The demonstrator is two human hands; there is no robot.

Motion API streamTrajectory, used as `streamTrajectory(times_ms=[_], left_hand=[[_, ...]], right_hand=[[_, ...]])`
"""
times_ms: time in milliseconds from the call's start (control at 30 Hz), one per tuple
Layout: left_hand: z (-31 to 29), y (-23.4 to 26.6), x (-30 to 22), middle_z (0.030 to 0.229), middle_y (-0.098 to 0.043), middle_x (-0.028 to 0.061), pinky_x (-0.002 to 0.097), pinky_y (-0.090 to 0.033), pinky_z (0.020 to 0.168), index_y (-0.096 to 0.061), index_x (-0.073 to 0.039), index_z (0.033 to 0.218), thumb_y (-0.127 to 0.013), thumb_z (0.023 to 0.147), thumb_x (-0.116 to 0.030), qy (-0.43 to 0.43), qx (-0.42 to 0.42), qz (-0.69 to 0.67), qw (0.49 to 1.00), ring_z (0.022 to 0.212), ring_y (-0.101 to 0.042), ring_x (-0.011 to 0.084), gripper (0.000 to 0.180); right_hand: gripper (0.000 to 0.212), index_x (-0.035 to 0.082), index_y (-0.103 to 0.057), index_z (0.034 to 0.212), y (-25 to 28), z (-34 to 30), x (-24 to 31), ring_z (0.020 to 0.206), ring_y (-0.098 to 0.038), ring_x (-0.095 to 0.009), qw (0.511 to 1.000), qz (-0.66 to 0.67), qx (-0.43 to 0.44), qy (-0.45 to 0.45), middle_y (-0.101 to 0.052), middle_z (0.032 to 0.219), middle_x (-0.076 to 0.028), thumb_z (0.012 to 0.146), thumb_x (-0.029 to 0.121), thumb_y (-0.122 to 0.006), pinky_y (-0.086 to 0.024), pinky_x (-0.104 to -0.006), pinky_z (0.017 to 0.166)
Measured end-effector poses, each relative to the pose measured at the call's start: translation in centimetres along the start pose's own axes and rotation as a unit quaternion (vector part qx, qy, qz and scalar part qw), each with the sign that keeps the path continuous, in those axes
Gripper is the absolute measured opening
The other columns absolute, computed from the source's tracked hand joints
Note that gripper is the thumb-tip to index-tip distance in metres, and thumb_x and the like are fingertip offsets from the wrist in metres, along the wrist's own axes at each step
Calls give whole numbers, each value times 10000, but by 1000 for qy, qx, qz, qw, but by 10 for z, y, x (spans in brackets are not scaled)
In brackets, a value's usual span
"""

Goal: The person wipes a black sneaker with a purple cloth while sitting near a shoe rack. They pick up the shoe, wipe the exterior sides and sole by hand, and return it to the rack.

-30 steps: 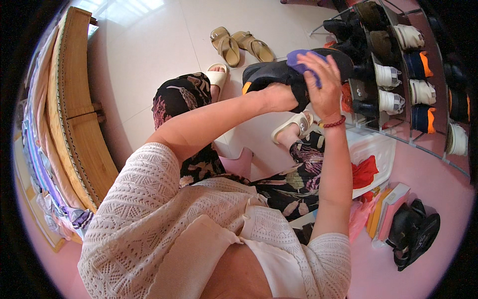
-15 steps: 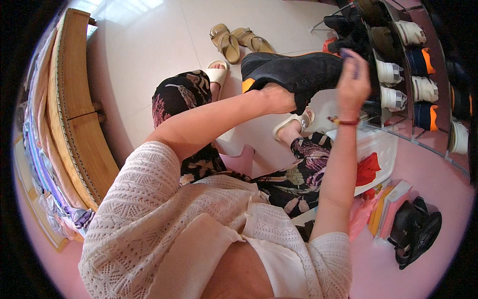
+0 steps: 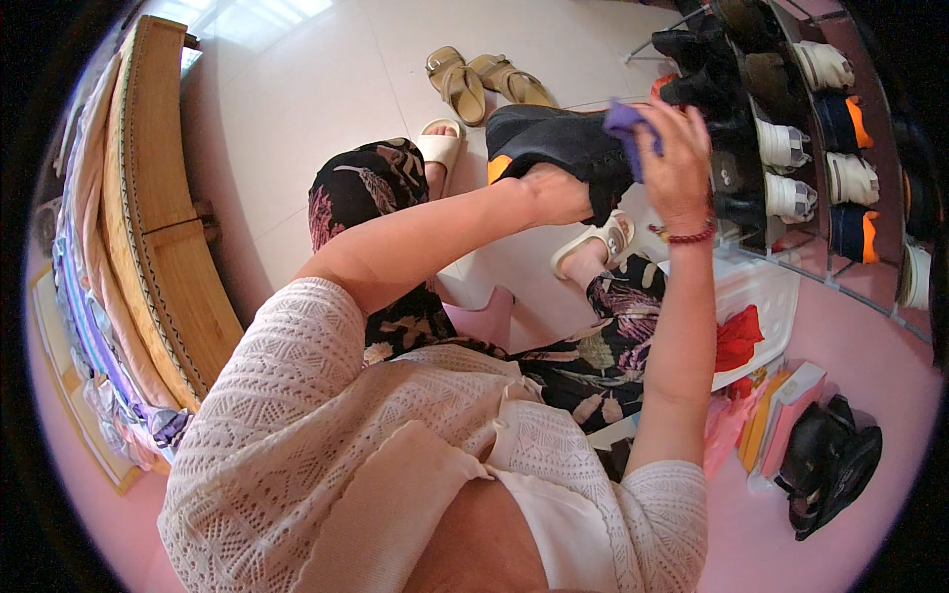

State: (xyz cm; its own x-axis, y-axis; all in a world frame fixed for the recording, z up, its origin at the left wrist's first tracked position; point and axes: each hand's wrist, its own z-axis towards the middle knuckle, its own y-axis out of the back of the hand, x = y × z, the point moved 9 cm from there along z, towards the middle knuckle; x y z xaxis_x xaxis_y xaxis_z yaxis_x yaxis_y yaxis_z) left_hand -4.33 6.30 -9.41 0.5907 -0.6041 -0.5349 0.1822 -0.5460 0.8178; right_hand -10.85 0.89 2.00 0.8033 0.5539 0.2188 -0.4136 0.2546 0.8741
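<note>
A black shoe [image 3: 554,133] with an orange heel patch is held up over my lap, its toe pointing right. My left hand [image 3: 556,193] reaches into the shoe's opening and supports it; the fingers are hidden inside. In my right hand [image 3: 680,163] a purple cloth [image 3: 631,136] is pinched between thumb and fingers, in front of the shoe's toe end. This hand covers much of the toe, and whether the cloth touches the shoe I cannot tell.
At the right, a shoe rack [image 3: 781,232] carries several shoes. A white plastic basket [image 3: 781,287] with red cloth stands near my right forearm, beside a black bag [image 3: 830,465]. Brown sandals [image 3: 460,84] lie on the floor ahead. A wooden bed edge [image 3: 163,198] runs along the left.
My right hand has come left and slightly nearer, from beyond the toe to in front of it. More of the purple cloth shows now. My left hand and the shoe have barely moved.
</note>
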Motion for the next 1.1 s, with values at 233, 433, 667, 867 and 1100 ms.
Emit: streamTrajectory(times_ms=[233, 433, 667, 867, 1100], left_hand=[[-4, 7, -8, 821, -679, 151, 392, -532, 709, -700, -50, 817, -524, 788, -220, 17, 53, 21, 998, 794, -670, 283, 246], [1, -12, -17, 880, -685, 140, 404, -508, 805, -723, -70, 851, -546, 779, -202, -29, 66, 47, 996, 840, -664, 288, 232], [-3, 18, -11, 1000, -660, 154, 395, -450, 902, -717, -65, 880, -538, 784, -190, -62, -209, 50, 975, 982, -618, 283, 239], [5, 3, -12, 1139, -609, 161, 402, -417, 944, -649, -23, 1035, -539, 789, -203, 4, 27, 45, 999, 1080, -566, 283, 324], [4, 6, -8, 1084, -629, 155, 407, -436, 900, -652, -29, 1003, -550, 768, -213, -22, -34, 73, 997, 1019, -583, 304, 316]], right_hand=[[217, 79, -646, 1001, 43, -8, -53, 875, -600, -330, 969, -16, -105, -222, -652, 939, -153, 900, 243, -545, -455, -434, 777], [163, 88, -656, 924, -47, 8, 56, 844, -592, -291, 972, 176, 124, -97, -661, 889, -107, 854, 204, -566, -412, -409, 833], [163, 115, -647, 983, -34, 6, 47, 992, -602, -254, 981, 150, 123, -12, -660, 1035, -51, 839, 173, -600, -399, -426, 935], [164, 110, -649, 999, -20, -8, -9, 1013, -583, -273, 987, 75, 109, -91, -651, 1054, -80, 867, 152, -561, -386, -422, 929], [180, 123, -629, 1034, -31, -1, 92, 1099, -561, -245, 965, 211, 149, 45, -627, 1145, -63, 868, 162, -570, -341, -448, 1003]])
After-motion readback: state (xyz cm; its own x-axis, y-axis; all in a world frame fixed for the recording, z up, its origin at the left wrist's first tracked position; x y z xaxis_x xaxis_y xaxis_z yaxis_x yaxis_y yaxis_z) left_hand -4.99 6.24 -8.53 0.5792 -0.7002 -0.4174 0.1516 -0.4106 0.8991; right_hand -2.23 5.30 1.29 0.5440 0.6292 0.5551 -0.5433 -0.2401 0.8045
